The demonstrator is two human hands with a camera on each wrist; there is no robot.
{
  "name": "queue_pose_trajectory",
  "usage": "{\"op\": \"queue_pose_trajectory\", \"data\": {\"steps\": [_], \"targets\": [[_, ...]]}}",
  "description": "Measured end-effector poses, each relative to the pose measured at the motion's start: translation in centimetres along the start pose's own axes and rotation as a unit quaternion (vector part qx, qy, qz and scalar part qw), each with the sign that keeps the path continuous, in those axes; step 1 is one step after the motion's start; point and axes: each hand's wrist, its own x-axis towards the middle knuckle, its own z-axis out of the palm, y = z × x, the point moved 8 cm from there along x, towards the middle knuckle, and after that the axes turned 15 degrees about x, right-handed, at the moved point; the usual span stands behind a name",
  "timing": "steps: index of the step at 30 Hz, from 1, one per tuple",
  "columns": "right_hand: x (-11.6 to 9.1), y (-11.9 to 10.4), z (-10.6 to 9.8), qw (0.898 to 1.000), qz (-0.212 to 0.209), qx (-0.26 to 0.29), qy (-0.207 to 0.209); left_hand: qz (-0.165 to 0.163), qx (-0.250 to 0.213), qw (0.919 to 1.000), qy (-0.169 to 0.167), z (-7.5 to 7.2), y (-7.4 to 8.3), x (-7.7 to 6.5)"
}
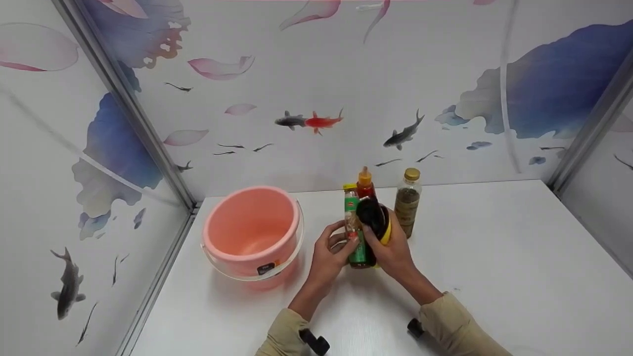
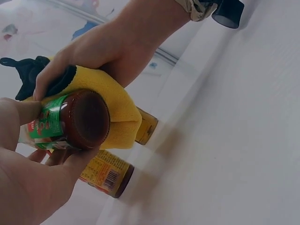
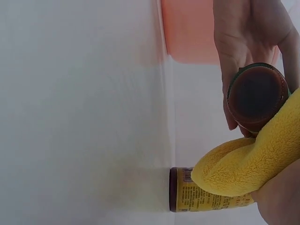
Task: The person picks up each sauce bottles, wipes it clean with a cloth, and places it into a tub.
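Observation:
My left hand [image 1: 330,251] grips a glass bottle of dark sauce [image 1: 352,212] with a green label and a yellow cap. The bottle is raised off the table, its dark round base [image 2: 87,119] facing the left wrist camera. My right hand [image 1: 394,247] holds a yellow and black cloth [image 1: 373,217], bunched against the bottle's side. In the right wrist view the cloth's fluffy yellow fold [image 3: 248,161] hangs beside the base. Just behind the hands stands a red sauce bottle [image 1: 366,189] with an orange nozzle cap, its lower part hidden from the head view.
A pink bucket [image 1: 217,232] with a white handle stands left of my hands. To their right, close by, is an upright glass bottle [image 1: 406,207] with a gold cap. Patterned white panels [image 1: 247,163] enclose the white table [image 1: 494,277] at the back and sides.

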Motion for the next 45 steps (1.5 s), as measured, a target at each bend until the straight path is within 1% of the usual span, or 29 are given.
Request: {"op": "queue_pose_trajectory", "data": {"steps": [6, 10, 14, 17, 22, 27, 29, 31, 38, 42, 45], "targets": [[0.1, 0.0, 0.0, 1.000, -0.015, -0.001, -0.001, -0.008, 0.003, 0.9997, -0.023, 0.3, -0.3, 0.0], [0.1, 0.2, -0.1, 1.000, -0.017, -0.002, -0.002, -0.012, 0.003, 0.9993, -0.035, 0.5, -0.5, 0.0], [0.1, 0.2, -0.2, 1.000, -0.018, -0.003, -0.001, -0.013, 0.020, 0.9988, -0.043, 0.8, -0.5, 0.0], [0.2, 0.1, -0.4, 1.000, -0.017, -0.005, 0.001, -0.007, 0.033, 0.9984, -0.045, 1.1, -0.5, -0.1], [0.5, 0.0, -0.8, 1.000, -0.010, -0.012, 0.008, -0.012, 0.041, 0.9978, -0.050, 1.2, -0.5, -0.2], [0.8, -0.3, -1.3, 1.000, -0.005, 0.002, 0.016, -0.020, 0.037, 0.9959, -0.080, 1.5, -0.3, -0.3], [0.8, -0.4, -1.4, 1.000, -0.005, 0.007, 0.018, -0.019, 0.035, 0.9955, -0.086, 1.6, -0.3, -0.4], [0.9, -0.5, -1.4, 1.000, -0.005, 0.009, 0.017, -0.017, 0.034, 0.9959, -0.082, 1.5, -0.2, -0.4], [0.7, -0.7, -1.4, 1.000, 0.002, 0.004, 0.029, -0.006, 0.046, 0.9979, -0.046, 1.1, 0.4, -0.6], [0.5, -0.9, -1.3, 1.000, 0.008, 0.004, 0.030, 0.011, 0.065, 0.9973, -0.031, 0.9, 1.0, -0.6], [0.3, -1.2, -1.3, 1.000, 0.005, 0.002, 0.024, 0.031, 0.083, 0.9960, -0.013, 0.6, 1.6, -0.5]]}}
